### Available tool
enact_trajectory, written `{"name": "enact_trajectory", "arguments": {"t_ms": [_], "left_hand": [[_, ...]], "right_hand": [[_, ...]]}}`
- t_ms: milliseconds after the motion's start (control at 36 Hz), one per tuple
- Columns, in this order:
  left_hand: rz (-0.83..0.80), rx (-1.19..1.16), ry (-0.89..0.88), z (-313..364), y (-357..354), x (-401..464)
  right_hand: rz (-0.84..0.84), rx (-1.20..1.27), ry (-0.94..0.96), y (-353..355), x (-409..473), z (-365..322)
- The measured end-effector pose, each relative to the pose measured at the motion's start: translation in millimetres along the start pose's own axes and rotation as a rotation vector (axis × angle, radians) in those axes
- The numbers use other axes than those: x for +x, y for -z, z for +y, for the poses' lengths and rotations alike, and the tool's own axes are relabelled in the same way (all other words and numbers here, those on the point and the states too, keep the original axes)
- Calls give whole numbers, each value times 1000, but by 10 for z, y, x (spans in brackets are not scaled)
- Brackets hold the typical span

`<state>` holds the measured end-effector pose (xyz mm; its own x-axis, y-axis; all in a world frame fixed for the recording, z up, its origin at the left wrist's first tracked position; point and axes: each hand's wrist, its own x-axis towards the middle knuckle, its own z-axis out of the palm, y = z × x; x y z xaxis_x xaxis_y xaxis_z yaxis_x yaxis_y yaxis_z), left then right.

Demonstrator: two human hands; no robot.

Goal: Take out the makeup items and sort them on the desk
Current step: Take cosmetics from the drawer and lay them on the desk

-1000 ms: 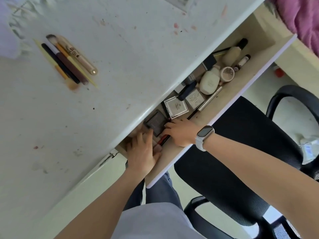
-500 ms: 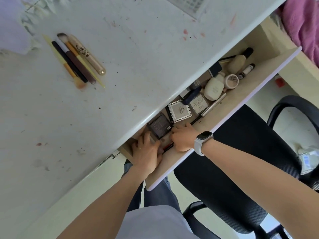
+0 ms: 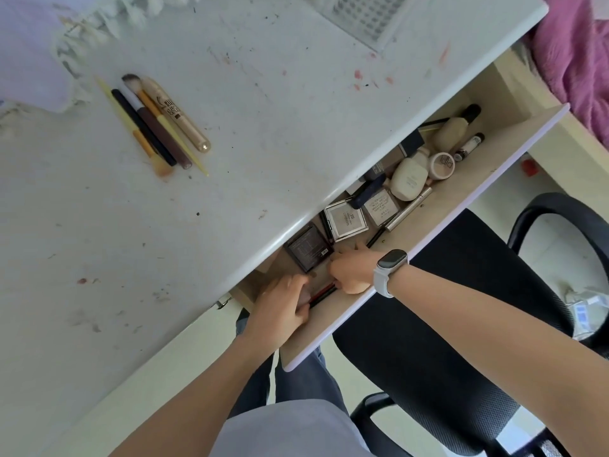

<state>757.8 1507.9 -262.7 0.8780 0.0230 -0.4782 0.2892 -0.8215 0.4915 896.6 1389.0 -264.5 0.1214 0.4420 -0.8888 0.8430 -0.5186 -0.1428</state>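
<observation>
Desk [image 3: 263,133]: white top, stained and speckled, filling the frame from 9 to 12 o'clock. Office chair [image 3: 461,291]: black mesh seat and armrests, at 4 o'clock. Drawer [image 3: 478,179]: pale wood, pulled open under the desk edge, running from centre toward 2 o'clock, holding the makeup items. Left hand [image 3: 280,308]: in the near end of the drawer, just below centre, fingers curled over a bundle of red and black pencils [image 3: 324,293]; whether it truly grips them I cannot tell. Right hand [image 3: 354,270]: white smartwatch [image 3: 390,265] on its wrist, fingers curled down onto the same pencils at their other end; grip hidden, cannot tell. Group of brushes and pencils [image 3: 155,123]: laid side by side on the desk at 10 o'clock, touching. Cream bottle [image 3: 410,176]: lying in the drawer at 2 o'clock. Dark compact [image 3: 308,247]: flat, just beside the right hand at its 10 o'clock. Silver square compact [image 3: 346,221]: next along toward 2 o'clock. Round pot [image 3: 441,164]: touching the cream bottle.
</observation>
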Motion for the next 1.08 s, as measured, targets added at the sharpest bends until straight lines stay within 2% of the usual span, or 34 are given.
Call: {"name": "enact_trajectory", "arguments": {"t_ms": [222,333,472,611,778,861,972,1083], "left_hand": [[238,-232,-117,-48,157,-181],[253,-354,-123,31,342,-238],[223,-573,69,179,628,-328],[336,-733,151,238,930,-387],[495,-1005,271,148,1346,-403],[551,-1105,363,-28,1481,-400],[669,-1110,463,-281,1655,-391],[761,-1064,527,-488,1880,-337]], "right_hand": [[-122,-38,-3,48,-72,-43],[-89,15,64,49,-173,-58],[-25,108,44,-3,-245,-20],[-2,476,7,233,-548,30],[-20,923,133,506,-896,114],[60,1083,152,673,-920,59],[266,1272,203,1053,-817,-154],[584,1309,47,1481,-607,-321]]}}
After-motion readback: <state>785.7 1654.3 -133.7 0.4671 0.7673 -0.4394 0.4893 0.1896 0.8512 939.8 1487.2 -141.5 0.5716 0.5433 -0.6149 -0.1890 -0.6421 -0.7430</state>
